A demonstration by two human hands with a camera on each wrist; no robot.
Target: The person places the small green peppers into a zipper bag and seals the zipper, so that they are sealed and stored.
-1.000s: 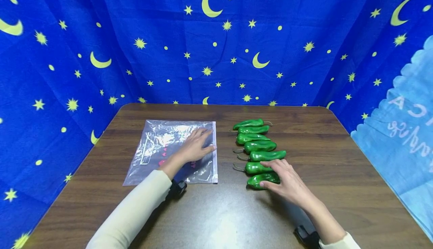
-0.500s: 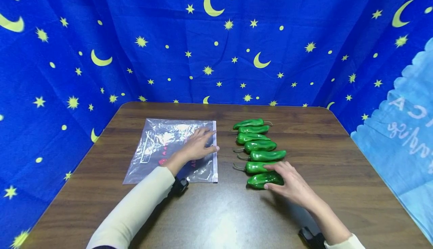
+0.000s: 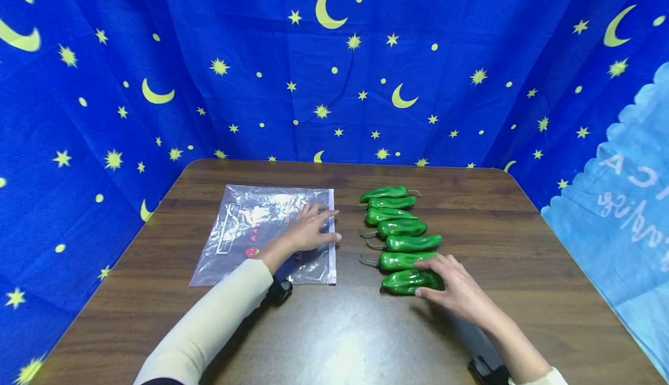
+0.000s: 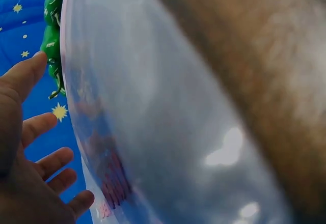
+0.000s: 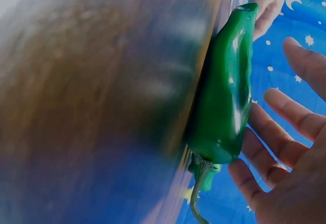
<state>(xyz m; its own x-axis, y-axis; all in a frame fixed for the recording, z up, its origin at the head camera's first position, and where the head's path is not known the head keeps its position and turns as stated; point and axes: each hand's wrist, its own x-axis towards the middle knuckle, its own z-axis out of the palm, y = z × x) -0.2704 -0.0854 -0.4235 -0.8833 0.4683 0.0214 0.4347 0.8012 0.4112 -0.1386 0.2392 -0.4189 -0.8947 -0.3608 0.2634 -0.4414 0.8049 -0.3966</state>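
Left of centre: clear zip bag [image 3: 263,213] flat on worktop [image 3: 345,333]; left hand [image 3: 305,232] over it, fingers spread. Right of centre: column of seven green peppers [image 3: 402,228]; right hand [image 3: 456,289] at bottom pepper [image 3: 405,282], fingers loosely parted, contact unclear.

The right hand [image 3: 455,289] has shifted rightward, exposing the nearest pepper [image 3: 410,282] more.

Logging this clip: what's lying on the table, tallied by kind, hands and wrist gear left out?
Green peppers: 7
Clear plastic bag: 1
Total: 8
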